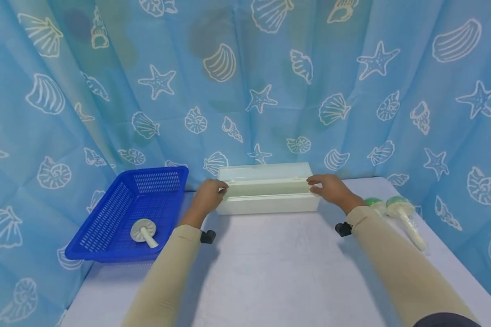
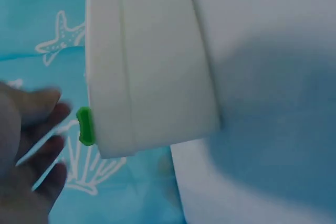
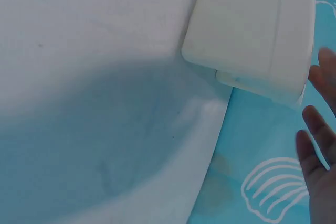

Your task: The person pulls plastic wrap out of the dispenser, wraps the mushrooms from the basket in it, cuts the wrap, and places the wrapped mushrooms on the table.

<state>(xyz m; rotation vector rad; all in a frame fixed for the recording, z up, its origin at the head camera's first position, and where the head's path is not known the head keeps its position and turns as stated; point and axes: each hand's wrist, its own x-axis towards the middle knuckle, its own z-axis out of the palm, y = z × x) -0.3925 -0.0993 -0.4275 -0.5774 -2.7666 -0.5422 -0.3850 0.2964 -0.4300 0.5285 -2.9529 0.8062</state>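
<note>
A long white box (image 1: 268, 205) stands at the back of the table with its pale lid (image 1: 263, 171) raised behind it. My left hand (image 1: 207, 200) is at the box's left end, fingertips right at the upper corner. In the left wrist view, relaxed fingers (image 2: 46, 129) show beside the box (image 2: 157, 66), close to a green clip (image 2: 85, 126). At the opposite end is my right hand (image 1: 331, 188), thumb and fingers parted at the corner. Its fingers (image 3: 317, 124) are spread alongside the box edge in the right wrist view.
On the left sits a blue plastic basket (image 1: 110, 190) holding a mushroom-shaped piece (image 1: 144, 230) with a green-and-white cap. Two similar wrapped mushroom pieces (image 1: 405, 218) lie on the right, partly behind the right sleeve. A blue shell-patterned curtain (image 1: 245, 141) hangs directly behind the table (image 1: 270, 272).
</note>
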